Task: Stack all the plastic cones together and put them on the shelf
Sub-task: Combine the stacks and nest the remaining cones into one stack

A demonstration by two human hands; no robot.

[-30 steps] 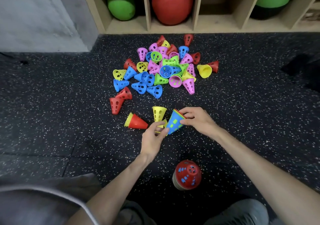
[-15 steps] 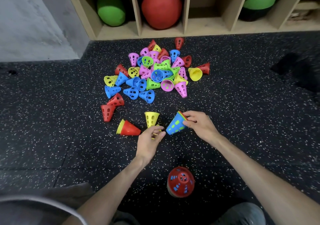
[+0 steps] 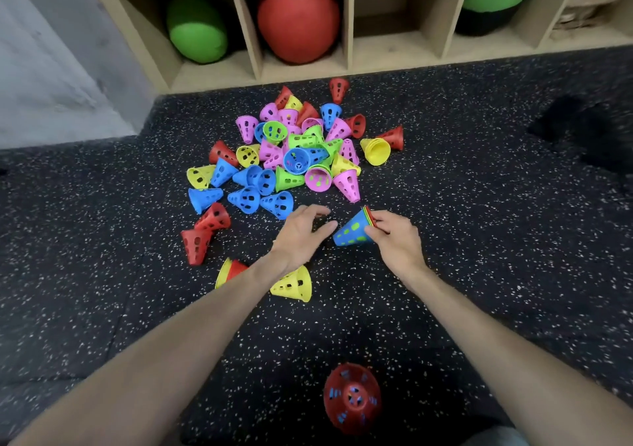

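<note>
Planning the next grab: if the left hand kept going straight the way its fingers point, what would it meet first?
Probably the pink perforated plastic cone at the pile's near edge; the left hand points up-right, though height above the floor is unclear.

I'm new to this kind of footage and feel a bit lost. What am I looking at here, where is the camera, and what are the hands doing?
There is no machine here. A person wears a wide-angle camera on the head, so the single view looks forward and down over their own two arms.

The right hand grips a small nested stack, blue cone outermost, by its wide end. The left hand holds nothing and reaches, fingers relaxed, towards the loose pile of coloured cones on the dark speckled floor.

Nearer the person, a single yellow cone lies on its side, and a red-topped stack stands upright close to the body.

At the top is a wooden shelf with balls in some compartments.
</note>
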